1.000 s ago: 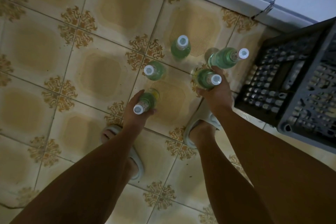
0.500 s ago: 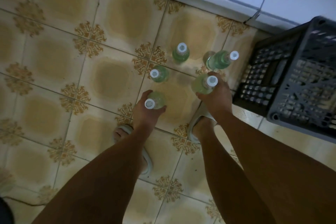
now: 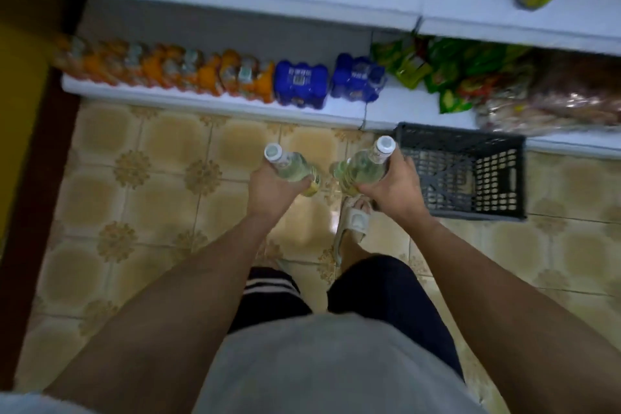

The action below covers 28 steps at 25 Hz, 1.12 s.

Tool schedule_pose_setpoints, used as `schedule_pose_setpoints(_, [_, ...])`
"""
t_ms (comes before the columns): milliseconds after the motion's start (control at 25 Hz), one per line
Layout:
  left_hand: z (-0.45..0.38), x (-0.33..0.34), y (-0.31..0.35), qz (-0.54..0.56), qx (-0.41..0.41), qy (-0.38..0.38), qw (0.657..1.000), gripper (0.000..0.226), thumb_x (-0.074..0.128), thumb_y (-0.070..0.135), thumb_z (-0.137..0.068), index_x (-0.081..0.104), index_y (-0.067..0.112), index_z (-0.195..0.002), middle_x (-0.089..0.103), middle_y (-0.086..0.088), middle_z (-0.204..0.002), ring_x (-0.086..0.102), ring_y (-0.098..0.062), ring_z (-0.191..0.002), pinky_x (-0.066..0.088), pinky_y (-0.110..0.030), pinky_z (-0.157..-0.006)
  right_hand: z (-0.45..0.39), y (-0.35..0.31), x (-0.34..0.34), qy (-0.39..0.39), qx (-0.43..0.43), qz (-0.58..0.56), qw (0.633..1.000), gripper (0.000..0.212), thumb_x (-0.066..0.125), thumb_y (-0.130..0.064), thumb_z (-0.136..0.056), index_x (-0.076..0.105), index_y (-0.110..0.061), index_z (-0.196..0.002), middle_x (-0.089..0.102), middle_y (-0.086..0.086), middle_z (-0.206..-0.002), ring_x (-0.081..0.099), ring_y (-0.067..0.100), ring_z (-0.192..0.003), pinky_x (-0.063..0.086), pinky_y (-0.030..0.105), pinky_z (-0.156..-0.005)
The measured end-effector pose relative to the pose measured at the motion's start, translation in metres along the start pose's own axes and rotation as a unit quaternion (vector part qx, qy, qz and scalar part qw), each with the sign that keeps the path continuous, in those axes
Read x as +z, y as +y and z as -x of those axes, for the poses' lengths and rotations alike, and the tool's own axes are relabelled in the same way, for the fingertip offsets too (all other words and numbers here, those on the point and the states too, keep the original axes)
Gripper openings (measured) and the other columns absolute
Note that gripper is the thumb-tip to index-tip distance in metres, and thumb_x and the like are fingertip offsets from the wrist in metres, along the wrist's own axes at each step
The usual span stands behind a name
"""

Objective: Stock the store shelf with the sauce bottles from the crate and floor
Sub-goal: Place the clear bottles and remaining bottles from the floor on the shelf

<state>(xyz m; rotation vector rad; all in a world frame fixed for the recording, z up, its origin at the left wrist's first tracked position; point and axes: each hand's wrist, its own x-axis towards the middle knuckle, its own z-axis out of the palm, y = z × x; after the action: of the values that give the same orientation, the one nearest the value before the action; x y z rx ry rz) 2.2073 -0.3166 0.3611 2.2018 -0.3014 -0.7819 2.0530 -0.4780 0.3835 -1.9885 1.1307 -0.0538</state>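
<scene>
gripping one sauce bottle apiece, the person is standing over the tiled floor [image 3: 168,178] in the head view; the left hand [image 3: 274,186] is curling round the body of the left bottle [image 3: 292,170], white cap pointing up and away, probably so it can go straight onto a shelf upright; the right hand [image 3: 391,181] is wrapping the right bottle [image 3: 363,166] the same way, just beside the dark crate [image 3: 470,175], which is looking empty; both bottles are sitting in the palms, necks clear of the fingers; the lower shelf [image 3: 218,104] ahead is carrying orange packs [image 3: 174,69] and blue packs [image 3: 300,84], so free room is seeming likelier elsewhere.
</scene>
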Motion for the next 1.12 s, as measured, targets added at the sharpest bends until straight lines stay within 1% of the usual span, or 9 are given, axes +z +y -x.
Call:
schedule_pose_setpoints(80, [0.023, -0.032, 0.041, 0.033, 0.038, -0.022, 0.998, 0.055, 0.086, 0.036, -0.066, 0.059, 0.021, -0.111, 0.068, 0.009, -0.099, 0.066, -0.008, -0.090, 0.051, -0.021, -0.077, 0.032, -0.035, -0.036, 0.047, -0.006, -0.055, 0.997, 0.066, 0.085, -0.028, -0.064, 0.048, -0.028, -0.118, 0.059, -0.010, -0.104, 0.059, 0.015, -0.103, 0.051, 0.034, -0.090])
schedule_pose_setpoints(200, [0.043, -0.063, 0.098, 0.091, 0.106, -0.059, 0.988, 0.066, 0.087, 0.028, -0.066, 0.053, 0.023, -0.123, 0.068, 0.008, -0.108, 0.066, -0.008, -0.098, 0.055, -0.031, -0.091, 0.063, -0.077, -0.083, 0.128, -0.019, -0.122, 0.984, 0.066, 0.086, -0.020, -0.067, 0.046, -0.029, -0.119, 0.059, -0.019, -0.100, 0.059, -0.007, -0.090, 0.051, 0.016, -0.080])
schedule_pose_setpoints(240, [0.049, -0.070, 0.118, 0.105, 0.125, -0.069, 0.984, 0.070, 0.086, 0.027, -0.067, 0.050, 0.022, -0.127, 0.067, 0.008, -0.110, 0.065, -0.009, -0.100, 0.054, -0.035, -0.093, 0.072, -0.090, -0.098, 0.155, -0.021, -0.138, 0.978, 0.069, 0.085, -0.020, -0.067, 0.046, -0.028, -0.123, 0.058, -0.017, -0.102, 0.058, -0.007, -0.091, 0.050, 0.015, -0.080])
schedule_pose_setpoints(400, [0.069, -0.084, 0.182, 0.115, 0.159, -0.064, 0.978, 0.097, 0.086, 0.047, -0.060, 0.033, 0.025, -0.137, 0.061, 0.003, -0.122, 0.061, -0.016, -0.110, 0.054, -0.044, -0.092, 0.085, -0.120, -0.150, 0.220, -0.040, -0.161, 0.961, 0.075, 0.083, -0.035, -0.061, 0.048, -0.029, -0.128, 0.062, -0.005, -0.118, 0.062, 0.009, -0.104, 0.056, 0.038, -0.091])
schedule_pose_setpoints(520, [0.081, -0.085, 0.227, 0.138, 0.193, -0.073, 0.969, 0.072, 0.088, 0.034, -0.064, 0.045, 0.033, -0.121, 0.063, 0.000, -0.119, 0.063, -0.019, -0.110, 0.057, -0.037, -0.084, 0.085, -0.134, -0.192, 0.230, -0.054, -0.173, 0.956, 0.068, 0.083, -0.032, -0.068, 0.048, -0.030, -0.126, 0.065, -0.011, -0.110, 0.064, 0.007, -0.100, 0.055, 0.039, -0.092])
schedule_pose_setpoints(640, [0.095, -0.076, 0.267, 0.133, 0.232, -0.077, 0.961, 0.062, 0.087, 0.030, -0.068, 0.050, 0.037, -0.117, 0.069, 0.006, -0.106, 0.066, -0.010, -0.099, 0.056, -0.026, -0.076, 0.079, -0.139, -0.229, 0.246, -0.083, -0.187, 0.947, 0.069, 0.082, -0.027, -0.071, 0.041, -0.036, -0.126, 0.062, -0.019, -0.097, 0.063, -0.001, -0.091, 0.055, 0.036, -0.087])
schedule_pose_setpoints(800, [0.105, -0.050, 0.306, 0.137, 0.242, -0.032, 0.960, 0.067, 0.086, 0.035, -0.065, 0.052, 0.040, -0.123, 0.070, 0.004, -0.108, 0.066, -0.010, -0.099, 0.057, -0.036, -0.087, 0.068, -0.130, -0.274, 0.231, -0.130, -0.169, 0.949, 0.072, 0.082, -0.025, -0.071, 0.041, -0.036, -0.129, 0.060, -0.018, -0.097, 0.062, 0.003, -0.090, 0.055, 0.036, -0.085])
schedule_pose_setpoints(880, [0.115, -0.031, 0.327, 0.129, 0.245, -0.003, 0.961, 0.076, 0.086, 0.035, -0.066, 0.048, 0.036, -0.132, 0.067, 0.003, -0.112, 0.063, -0.011, -0.102, 0.056, -0.037, -0.090, 0.063, -0.119, -0.300, 0.218, -0.153, -0.157, 0.951, 0.072, 0.081, -0.026, -0.070, 0.041, -0.036, -0.129, 0.061, -0.011, -0.102, 0.062, 0.011, -0.094, 0.055, 0.036, -0.084])
schedule_pose_setpoints(1120, [0.136, 0.002, 0.369, 0.126, 0.227, 0.058, 0.964, 0.083, 0.084, 0.030, -0.070, 0.042, 0.030, -0.142, 0.061, 0.004, -0.110, 0.058, -0.013, -0.103, 0.052, -0.034, -0.091, 0.045, -0.097, -0.352, 0.179, -0.174, -0.146, 0.957, 0.072, 0.080, -0.030, -0.071, 0.039, -0.038, -0.130, 0.064, -0.005, -0.114, 0.060, 0.013, -0.100, 0.053, 0.037, -0.087])
